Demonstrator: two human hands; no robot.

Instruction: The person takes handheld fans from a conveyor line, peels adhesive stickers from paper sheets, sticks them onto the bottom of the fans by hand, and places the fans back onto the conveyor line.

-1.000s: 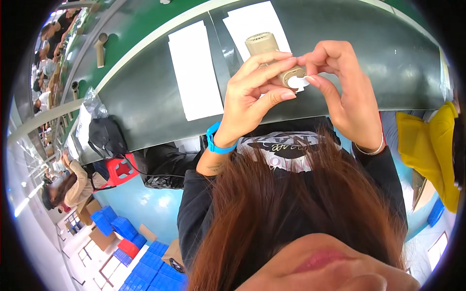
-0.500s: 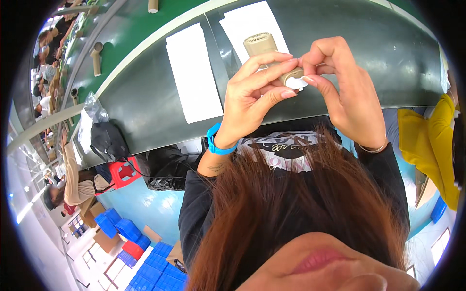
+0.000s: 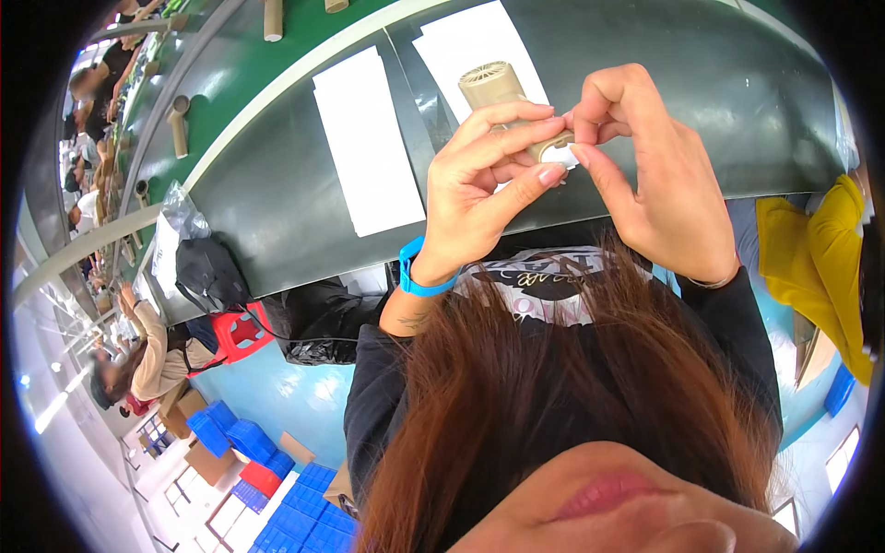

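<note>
A tan handheld fan (image 3: 489, 85) with a slotted round head lies tilted in my left hand (image 3: 479, 180), its head pointing away from me. The fingers of that hand wrap round the handle, with the thumb along its near end. On this end sits a small white round sticker (image 3: 557, 158). My right hand (image 3: 650, 175) has thumb and forefinger pinched at the sticker's right edge, the other fingers curled. Part of the handle is hidden behind my left fingers. Beneath the fan head lies a stack of white sheets (image 3: 466, 41).
Another white sheet stack (image 3: 369, 147) lies on the dark table (image 3: 277, 194). Beyond the table's pale rail, a green conveyor belt (image 3: 221, 101) carries more tan fans (image 3: 179, 129). A black backpack (image 3: 210, 275) and a red stool (image 3: 241, 334) stand left. Someone in yellow (image 3: 811, 258) is at right.
The sticker now lies flatter against the handle end, with my right thumb closer over it. Fans on the belt have shifted slightly left and nearer, and another has come into view.
</note>
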